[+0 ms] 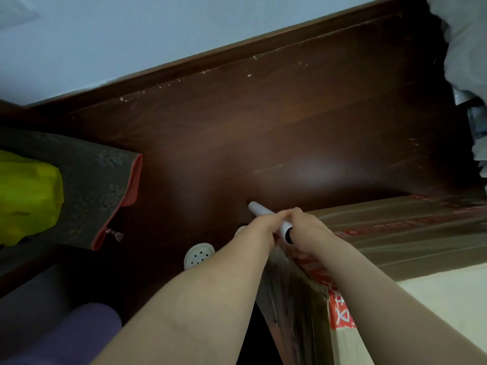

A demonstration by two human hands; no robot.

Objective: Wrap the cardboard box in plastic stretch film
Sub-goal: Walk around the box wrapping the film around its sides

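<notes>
Left hand (264,226): fingers curled round the white film roll (259,209), gripping it at mid-length.
Right hand (307,226): closed round the same roll at its near end, beside the open dark core. The hands touch at the fingertips. I judge this two-handed hold is there to keep the roll level and the film taut as it pays out.
Stretch film (283,283): a glossy sheet running down from under the roll along the box's near side.
Cardboard box (408,233): directly below and to the right of my grip, the roll hovering over its corner. Its top already shows shiny creased film over red tape (341,314), so the wrap looks well along.
Surroundings: dark wooden floor (263,114); a white perforated object (199,255) just left of my forearm; a patterned mat (100,185) and yellow bag (26,196) well apart on the left.
</notes>
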